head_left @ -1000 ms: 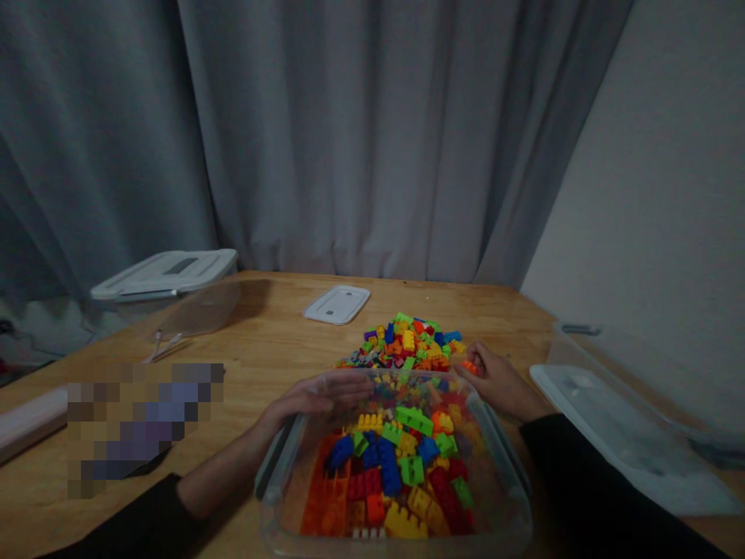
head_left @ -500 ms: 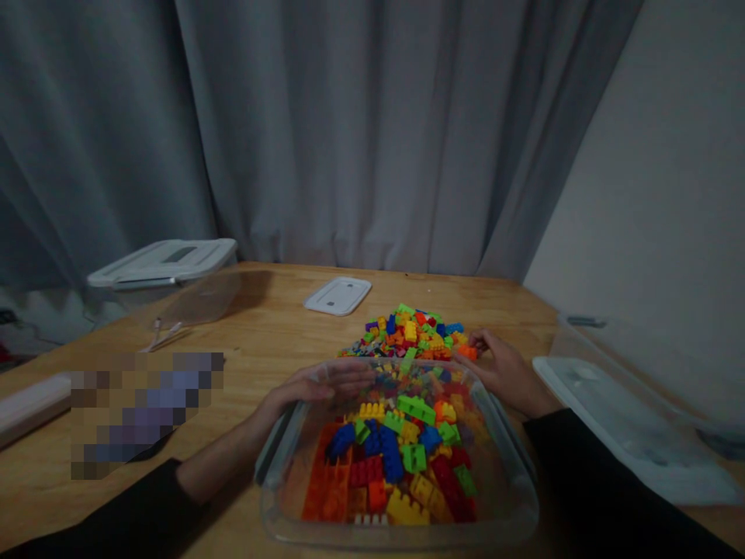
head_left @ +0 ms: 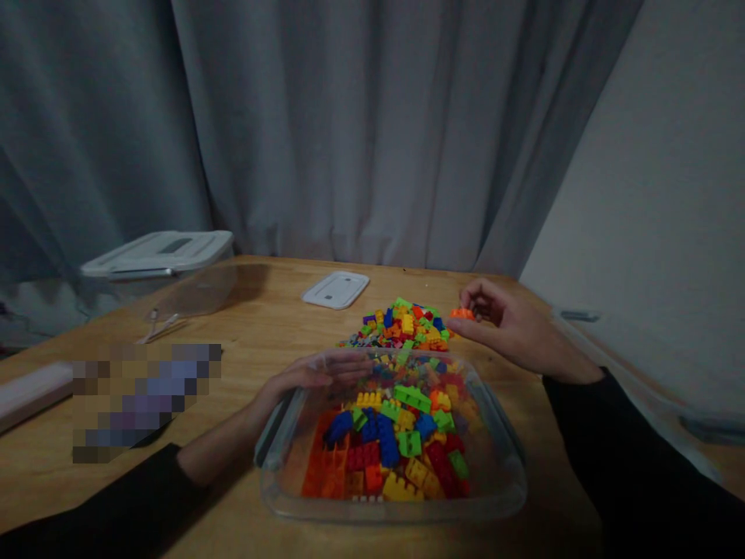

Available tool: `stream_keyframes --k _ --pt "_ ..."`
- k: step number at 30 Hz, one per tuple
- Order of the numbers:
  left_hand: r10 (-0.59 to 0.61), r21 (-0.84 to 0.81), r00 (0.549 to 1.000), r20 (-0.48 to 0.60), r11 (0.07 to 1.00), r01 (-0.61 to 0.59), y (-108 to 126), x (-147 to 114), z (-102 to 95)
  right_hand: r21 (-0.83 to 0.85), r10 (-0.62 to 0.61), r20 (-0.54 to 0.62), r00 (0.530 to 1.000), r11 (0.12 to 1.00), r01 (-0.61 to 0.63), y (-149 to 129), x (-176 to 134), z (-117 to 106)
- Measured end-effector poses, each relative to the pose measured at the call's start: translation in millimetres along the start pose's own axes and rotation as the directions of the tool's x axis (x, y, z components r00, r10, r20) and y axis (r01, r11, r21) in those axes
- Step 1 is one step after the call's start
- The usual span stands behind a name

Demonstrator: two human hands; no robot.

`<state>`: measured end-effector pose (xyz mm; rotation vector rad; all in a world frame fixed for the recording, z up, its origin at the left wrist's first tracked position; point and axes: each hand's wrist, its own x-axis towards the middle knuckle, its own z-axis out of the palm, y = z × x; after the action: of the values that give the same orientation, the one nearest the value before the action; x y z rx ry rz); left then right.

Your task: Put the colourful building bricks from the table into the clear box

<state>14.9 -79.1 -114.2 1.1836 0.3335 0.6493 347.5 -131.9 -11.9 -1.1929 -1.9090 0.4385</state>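
Note:
My right hand (head_left: 504,322) is raised beside the brick pile, pinching an orange toy brick (head_left: 462,314) between thumb and fingers. In front of me stands a clear plastic box (head_left: 393,511) holding large toy bricks in orange, blue, green, yellow and red. My left hand (head_left: 326,373) rests at the box's far left corner, its fingers stretched out along the far side and partly seen through the plastic. Just beyond the box lies a heap of mixed toy bricks (head_left: 407,322), its near edge hidden by the box wall.
A white lid (head_left: 336,289) lies flat behind the heap. At the left are a lidded clear bin (head_left: 192,287), a white cable (head_left: 157,328) and a pixelated patch (head_left: 148,400). Another clear container (head_left: 582,326) is at the right, partly behind my arm. Grey curtains (head_left: 349,132) hang behind the table.
My right hand has lifted the orange brick from the right edge of the heap, moving up and slightly right. My left hand stays at the box.

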Motion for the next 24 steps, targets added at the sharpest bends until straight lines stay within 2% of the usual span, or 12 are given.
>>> stream_keyframes --k 2,3,6,9,13,16,20,24 --pt "0.007 -0.009 1.0 -0.011 1.0 -0.007 -0.6 0.2 -0.2 -0.053 -0.034 0.068 0.997 0.998 0.038 -27.5 6.5 -1.8" --pt "0.008 -0.017 1.0 -0.02 1.0 -0.008 -0.7 0.5 0.3 -0.07 -0.054 0.065 0.996 0.996 0.058 -38.1 8.4 -1.1" --pt "0.001 -0.042 0.999 -0.041 0.999 -0.002 -0.5 1.0 3.3 -0.114 -0.067 0.122 0.99 0.99 0.082 -54.1 10.1 5.8" --pt "-0.002 -0.047 0.999 -0.034 0.999 0.0 -1.6 0.3 4.9 -0.172 -0.033 0.293 0.955 0.981 0.087 -52.5 9.4 15.6" --pt "0.046 -0.058 0.999 0.0 0.997 -0.046 -7.4 0.7 -1.8 -0.2 0.02 0.512 0.858 0.975 0.097 -45.5 10.2 30.0" --pt "0.053 -0.035 0.995 0.087 0.998 -0.051 -9.5 4.2 -9.6 -0.163 0.018 0.595 0.804 0.982 0.098 -42.3 12.3 42.1" --pt "0.063 0.013 0.989 0.137 0.998 -0.065 -5.1 8.7 -12.0 -0.123 0.009 0.679 0.734 0.987 0.101 -35.7 14.3 57.4" --pt "0.058 0.002 0.992 0.109 0.998 -0.058 -3.2 9.6 -9.7 -0.104 -0.011 0.692 0.722 0.988 0.114 -27.9 15.0 68.2"
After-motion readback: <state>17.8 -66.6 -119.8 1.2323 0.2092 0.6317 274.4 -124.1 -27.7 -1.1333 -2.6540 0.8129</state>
